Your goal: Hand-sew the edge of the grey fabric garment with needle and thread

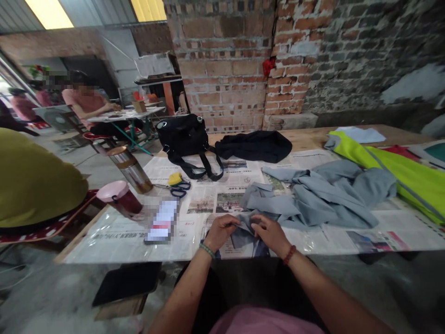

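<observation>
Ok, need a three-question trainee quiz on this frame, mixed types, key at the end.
1. What do the left hand and the right hand both hold?
2. True or false: the phone lies on the table, to the left of both hands.
3. Multiple choice: which wrist wears the reddish-brown bracelet?
A. Left
B. Right
C. Neither

Key:
1. Grey cloth
2. True
3. B

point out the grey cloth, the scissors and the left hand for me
grey cloth (327, 197): head view, middle of the crumpled heap
scissors (181, 187): head view, on the dark blue handles
left hand (221, 231): head view, on the back of the hand
</observation>
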Demonstrator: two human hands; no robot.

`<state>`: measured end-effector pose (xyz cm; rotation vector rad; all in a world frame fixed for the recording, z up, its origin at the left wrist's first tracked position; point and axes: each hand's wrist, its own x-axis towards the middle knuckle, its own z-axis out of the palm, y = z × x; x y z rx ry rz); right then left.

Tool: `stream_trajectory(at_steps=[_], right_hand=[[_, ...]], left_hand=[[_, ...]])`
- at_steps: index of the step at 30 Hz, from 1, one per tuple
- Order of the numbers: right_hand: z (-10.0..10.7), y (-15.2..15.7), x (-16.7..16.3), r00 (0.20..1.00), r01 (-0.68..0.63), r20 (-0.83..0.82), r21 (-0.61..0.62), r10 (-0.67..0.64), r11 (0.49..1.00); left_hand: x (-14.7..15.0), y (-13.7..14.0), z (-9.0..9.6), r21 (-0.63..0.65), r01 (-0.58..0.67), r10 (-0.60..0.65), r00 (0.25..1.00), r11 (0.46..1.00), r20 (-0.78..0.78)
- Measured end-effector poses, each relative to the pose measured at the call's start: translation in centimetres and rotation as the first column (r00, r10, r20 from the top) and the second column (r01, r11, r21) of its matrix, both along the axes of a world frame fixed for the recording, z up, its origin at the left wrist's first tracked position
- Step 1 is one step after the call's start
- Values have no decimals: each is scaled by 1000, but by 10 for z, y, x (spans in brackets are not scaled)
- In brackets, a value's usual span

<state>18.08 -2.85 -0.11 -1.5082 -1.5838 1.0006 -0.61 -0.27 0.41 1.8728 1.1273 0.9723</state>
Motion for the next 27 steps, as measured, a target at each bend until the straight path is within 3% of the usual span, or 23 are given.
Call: stream_trajectory(at_steps=[6, 10, 22, 27], right_hand=[[4, 6, -9, 998, -53, -34, 103, 56, 993], [2, 5, -12, 1000, -18, 19, 146, 16, 989], [11, 15, -16, 997, -72, -18, 96, 74, 993], [9, 16, -17, 996, -17, -84, 65, 23, 998]], left_hand=[[1, -2, 2, 36, 22, -21, 1000, 999, -22], [2, -2, 0, 50, 48, -47, 999, 998, -22], [1, 1, 4, 58, 134, -133, 991, 989, -17], [3, 1, 1, -52, 0, 0, 1000, 999, -7]])
